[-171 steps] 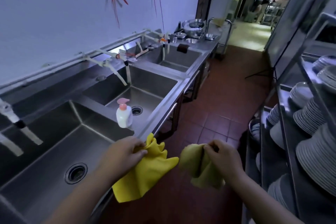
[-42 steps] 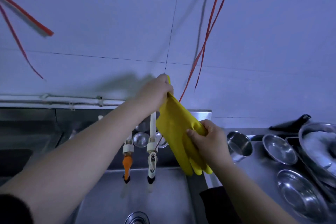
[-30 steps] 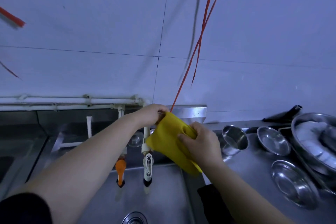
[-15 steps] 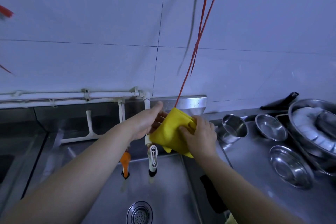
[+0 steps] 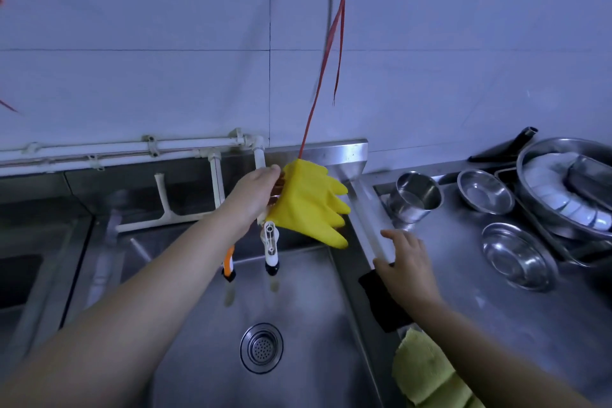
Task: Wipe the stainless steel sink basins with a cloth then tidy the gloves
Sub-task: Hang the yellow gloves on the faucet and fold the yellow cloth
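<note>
Right hand (image 5: 409, 270) now off the yellow gloves (image 5: 309, 202), left hand (image 5: 253, 197) grip unchanged.

The left arm reaches far out, up and to the right. The left hand (image 5: 255, 197) is closed, pinching something yellow between thumb and fingers (image 5: 277, 190). The right arm is bent and lower. The right hand (image 5: 408, 267) is open, palm down, holding nothing.

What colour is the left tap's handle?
Orange, on the left tap handle, seen in the head view.
</note>
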Action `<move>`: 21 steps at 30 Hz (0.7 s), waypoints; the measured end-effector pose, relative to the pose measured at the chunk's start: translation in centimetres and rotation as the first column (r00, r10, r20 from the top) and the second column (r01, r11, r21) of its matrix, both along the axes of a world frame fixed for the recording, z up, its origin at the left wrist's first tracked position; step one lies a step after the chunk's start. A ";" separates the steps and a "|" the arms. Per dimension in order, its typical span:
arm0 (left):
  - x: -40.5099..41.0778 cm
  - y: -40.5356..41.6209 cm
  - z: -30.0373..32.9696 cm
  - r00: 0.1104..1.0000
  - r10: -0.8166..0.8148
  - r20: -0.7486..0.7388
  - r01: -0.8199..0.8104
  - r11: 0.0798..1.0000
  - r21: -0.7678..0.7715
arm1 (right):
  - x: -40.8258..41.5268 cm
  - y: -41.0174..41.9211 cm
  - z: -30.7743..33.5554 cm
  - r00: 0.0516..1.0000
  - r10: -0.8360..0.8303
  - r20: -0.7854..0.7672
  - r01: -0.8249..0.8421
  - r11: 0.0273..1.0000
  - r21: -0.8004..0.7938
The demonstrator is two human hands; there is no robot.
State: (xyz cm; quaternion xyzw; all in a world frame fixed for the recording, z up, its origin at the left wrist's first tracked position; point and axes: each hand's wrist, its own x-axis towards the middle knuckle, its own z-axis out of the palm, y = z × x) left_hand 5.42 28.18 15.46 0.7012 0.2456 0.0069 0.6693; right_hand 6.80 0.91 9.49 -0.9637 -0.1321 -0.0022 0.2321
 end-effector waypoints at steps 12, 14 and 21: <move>-7.6 -15.8 -5.0 0.956 -0.234 0.179 0.000 0.608 0.794 | -2.1 -15.5 -3.8 0.987 0.043 -0.156 -0.057 0.995 -0.085; -7.9 -19.6 -6.9 0.951 -0.300 0.081 0.123 0.603 0.788 | -2.1 -18.5 -4.6 0.980 0.043 -0.193 -0.063 0.993 -0.099; -7.7 -29.4 -13.3 0.873 -0.389 -0.294 0.484 0.615 0.622 | -2.2 -23.8 -7.8 0.903 0.097 -0.419 -0.138 0.988 -0.070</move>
